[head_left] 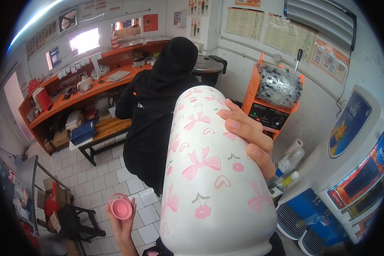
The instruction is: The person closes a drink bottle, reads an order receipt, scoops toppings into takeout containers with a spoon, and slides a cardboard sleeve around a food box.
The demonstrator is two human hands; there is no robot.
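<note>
A large white bottle with pink bows, hearts and cherries fills the middle of the head view, very close to the camera and tilted, its base end pointing away. The fingers of my right hand are wrapped round its right side; my thumb is hidden behind it. Low on the left, my left hand grips a round pink bottle lid, its hollow side facing up.
A person in black stands ahead with their back to me, by an orange counter. Drink dispensers are at right, near an orange machine. A black stool stands on the tiled floor at lower left.
</note>
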